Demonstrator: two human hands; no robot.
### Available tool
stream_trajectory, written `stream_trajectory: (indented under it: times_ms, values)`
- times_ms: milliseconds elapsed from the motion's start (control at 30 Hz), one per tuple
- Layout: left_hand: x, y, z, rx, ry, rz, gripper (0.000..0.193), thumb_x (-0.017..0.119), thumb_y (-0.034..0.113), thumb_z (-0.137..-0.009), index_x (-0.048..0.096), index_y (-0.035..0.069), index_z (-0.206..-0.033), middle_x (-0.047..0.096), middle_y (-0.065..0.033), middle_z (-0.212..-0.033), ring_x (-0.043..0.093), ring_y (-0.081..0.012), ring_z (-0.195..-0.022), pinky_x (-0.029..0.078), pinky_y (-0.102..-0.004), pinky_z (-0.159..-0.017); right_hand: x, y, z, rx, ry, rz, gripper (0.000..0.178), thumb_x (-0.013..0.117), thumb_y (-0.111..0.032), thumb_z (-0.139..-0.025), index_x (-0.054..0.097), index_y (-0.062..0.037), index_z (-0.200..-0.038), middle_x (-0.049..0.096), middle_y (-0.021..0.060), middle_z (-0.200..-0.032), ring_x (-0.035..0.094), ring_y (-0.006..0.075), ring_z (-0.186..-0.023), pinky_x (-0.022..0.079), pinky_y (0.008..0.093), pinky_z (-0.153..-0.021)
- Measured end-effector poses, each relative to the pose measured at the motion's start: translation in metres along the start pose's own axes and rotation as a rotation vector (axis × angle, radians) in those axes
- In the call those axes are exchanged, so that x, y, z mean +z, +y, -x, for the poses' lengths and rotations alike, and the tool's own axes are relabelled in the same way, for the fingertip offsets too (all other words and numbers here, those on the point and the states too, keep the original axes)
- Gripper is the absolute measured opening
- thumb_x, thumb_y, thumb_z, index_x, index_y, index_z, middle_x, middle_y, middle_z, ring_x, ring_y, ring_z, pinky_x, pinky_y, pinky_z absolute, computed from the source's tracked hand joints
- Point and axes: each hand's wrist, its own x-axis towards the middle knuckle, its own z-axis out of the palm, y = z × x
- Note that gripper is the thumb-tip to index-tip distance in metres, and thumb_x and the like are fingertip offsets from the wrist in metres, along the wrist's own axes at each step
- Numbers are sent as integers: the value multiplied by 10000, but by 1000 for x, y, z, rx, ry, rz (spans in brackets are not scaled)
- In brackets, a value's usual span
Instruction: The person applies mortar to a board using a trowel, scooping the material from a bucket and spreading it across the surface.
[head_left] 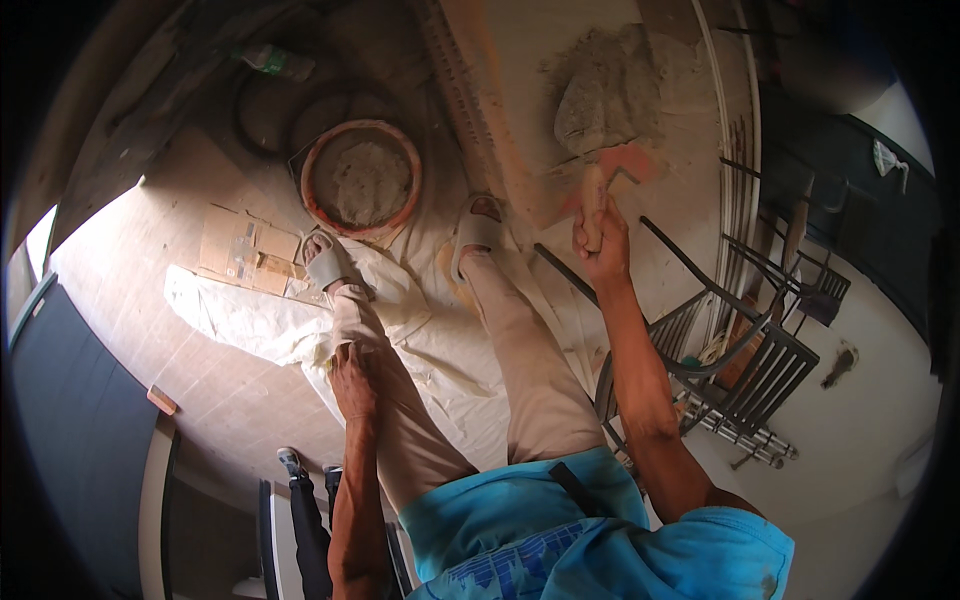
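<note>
My right hand is closed round the pale handle of a trowel. Its reddish blade lies low over a board, at the near edge of a heap of grey wet mortar. My left hand is down against my left lower leg, beside a white sheet; its fingertips are too hidden to show whether they grip anything. Beyond my left foot, a round bucket with an orange rim contains more grey mortar.
A white sheet and flattened cardboard cover floor by my left foot. Dark slatted chairs and metal rods stand close on the right. A green-labelled bottle lies far left. Another person's dark-clothed leg shows lower left.
</note>
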Motion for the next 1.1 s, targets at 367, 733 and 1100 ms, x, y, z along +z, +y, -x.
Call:
stream_trajectory:
  times_ms: [367,733,1100]
  values:
    - [3,-1,-3,-101,-105,53,485,577,-15,-802,581,54,-1281,567,-165,-1220,545,-379,-1124,431,-461,-975,31,21,11,178,-163,233,595,561,-168,-828,517,-41,-1407,593,74,-792,498,102,-521,362,231,-398]
    - [7,-1,3,-153,-100,60,398,617,106,-895,583,60,-1289,565,-160,-1236,532,-372,-1151,408,-464,-1011,77,85,-15,313,-455,506,641,570,-118,-799,536,-20,-1431,597,57,-769,483,74,-507,358,230,-409]
    - [4,2,4,-159,-80,133,455,698,167,-836,585,51,-1262,565,-166,-1212,537,-380,-1116,415,-464,-987,118,141,-44,448,-489,571,582,584,-132,-832,569,-32,-1404,582,57,-755,464,77,-472,352,238,-386]
